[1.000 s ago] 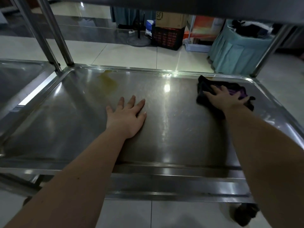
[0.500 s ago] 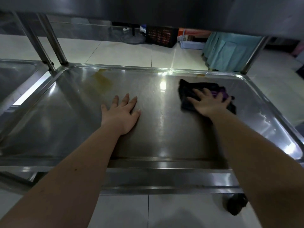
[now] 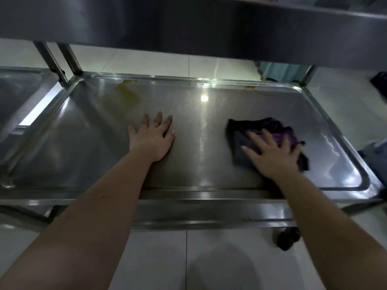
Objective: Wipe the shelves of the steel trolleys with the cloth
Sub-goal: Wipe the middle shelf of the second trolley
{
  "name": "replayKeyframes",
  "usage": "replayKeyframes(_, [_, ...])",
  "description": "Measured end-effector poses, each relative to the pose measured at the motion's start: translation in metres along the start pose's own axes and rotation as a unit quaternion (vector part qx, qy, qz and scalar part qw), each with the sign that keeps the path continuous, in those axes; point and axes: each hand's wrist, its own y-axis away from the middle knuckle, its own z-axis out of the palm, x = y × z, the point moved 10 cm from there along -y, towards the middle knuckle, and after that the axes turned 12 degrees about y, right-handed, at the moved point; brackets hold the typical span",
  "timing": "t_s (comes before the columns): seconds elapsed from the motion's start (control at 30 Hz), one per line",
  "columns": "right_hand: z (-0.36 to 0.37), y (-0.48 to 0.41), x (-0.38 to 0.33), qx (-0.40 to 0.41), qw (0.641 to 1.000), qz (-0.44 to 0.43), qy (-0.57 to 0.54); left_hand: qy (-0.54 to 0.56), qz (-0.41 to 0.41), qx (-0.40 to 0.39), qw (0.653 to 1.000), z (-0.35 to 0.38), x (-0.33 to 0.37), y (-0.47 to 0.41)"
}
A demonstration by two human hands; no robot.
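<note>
A steel trolley shelf [image 3: 83, 147] with a raised rim fills the middle of the head view. My left hand [image 3: 151, 138] lies flat on it, palm down, fingers spread, holding nothing. My right hand [image 3: 272, 156] presses flat on a dark cloth with a purple patch [image 3: 240, 132] at the shelf's right half. Part of the cloth is hidden under my palm. A yellowish stain [image 3: 125, 94] marks the far left part of the shelf, and a small yellow spot [image 3: 250, 87] sits on the far rim.
An upper steel shelf [image 3: 188, 24] overhangs the top of the view. A second trolley's shelf [image 3: 18, 88] adjoins on the left, with upright posts [image 3: 69, 57] between them. A black caster wheel [image 3: 288, 238] shows below right. White floor tiles surround; a teal cloth-covered object [image 3: 278, 73] stands behind.
My right hand has dragged the cloth from the far right corner toward the near middle of the shelf. My left hand has stayed in place. The view has tilted downward.
</note>
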Motion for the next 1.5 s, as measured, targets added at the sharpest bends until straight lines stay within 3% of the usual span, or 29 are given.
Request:
replayKeyframes(0.07, [0.01,0.003,0.046,-0.037,0.997,0.063,-0.018,-0.002,0.0,0.001,1.0,0.0,0.003,-0.001])
replayKeyframes(0.17, [0.012,0.02,0.04,-0.05,0.995,0.089,-0.015,-0.007,-0.001,-0.001,1.0,0.0,0.005,-0.002])
replayKeyframes(0.3, [-0.002,0.056,-0.056,0.004,1.0,0.011,-0.008,-0.013,-0.001,0.002,1.0,-0.002,0.004,0.0])
replayKeyframes(0.4, [-0.007,0.081,-0.146,0.001,0.998,-0.054,0.019,-0.009,0.005,-0.009,1.0,-0.002,0.003,0.0])
replayKeyframes(0.53, [-0.012,0.095,-0.192,-0.024,0.997,-0.068,0.017,0.116,0.006,-0.013,0.993,-0.014,-0.007,0.001])
replayKeyframes(0.6, [-0.015,0.099,-0.185,-0.014,0.996,-0.092,-0.018,0.222,0.011,-0.009,0.975,-0.024,-0.005,0.007])
replayKeyframes(0.67, [-0.027,0.1,-0.164,0.016,0.987,-0.119,-0.104,0.247,0.053,-0.002,0.968,-0.035,0.016,0.022])
replayKeyframes(0.77, [-0.048,0.087,-0.104,0.098,0.978,-0.086,-0.162,0.166,0.148,0.017,0.975,-0.029,0.078,0.064])
replayKeyframes(0.83, [-0.043,0.074,-0.065,0.087,0.973,-0.041,-0.211,0.091,0.19,0.014,0.977,-0.003,0.122,0.098])
replayKeyframes(0.93, [-0.022,0.066,-0.049,0.034,0.966,-0.026,-0.256,0.002,0.148,-0.023,0.989,0.034,0.138,0.118])
replayKeyframes(1.2, [0.003,0.059,-0.062,-0.009,0.994,-0.083,-0.066,-0.025,0.008,-0.008,1.0,-0.002,0.026,0.073])
replayKeyframes(1.4, [0.008,0.041,-0.068,-0.071,0.997,-0.027,-0.023,-0.032,-0.04,-0.016,0.999,-0.013,-0.019,0.087])
replayKeyframes(1.5, [-0.019,0.009,-0.115,-0.034,0.997,-0.065,-0.025,-0.039,-0.047,-0.023,0.998,-0.009,-0.027,0.097])
